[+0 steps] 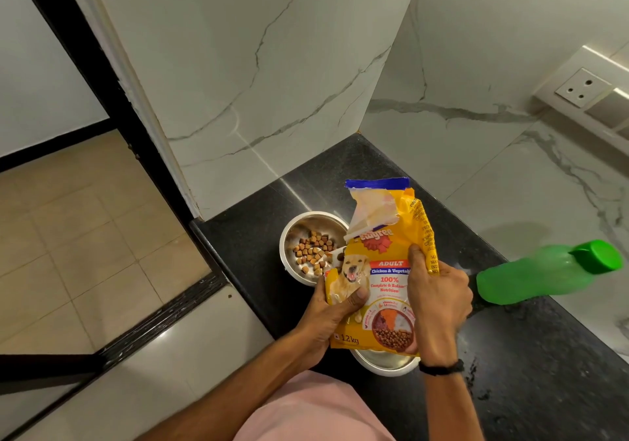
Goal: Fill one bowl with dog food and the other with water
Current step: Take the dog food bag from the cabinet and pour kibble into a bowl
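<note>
Both hands are gripping the torn-open dog food bag [377,270], left hand [332,314] and right hand [437,291] fingers curling round its sides, beside the far bowl [289,236] holding kibble [311,250].

On black granite counter [510,355]: round steel bowl [283,246] at back left, brown kibble [313,250] in it; yellow plastic dog-food bag [384,270] in front of it, overlapping its right rim; second round steel bowl [384,364] below bag, nearest; green plastic bottle [544,273] to bag's right, apart.
</note>
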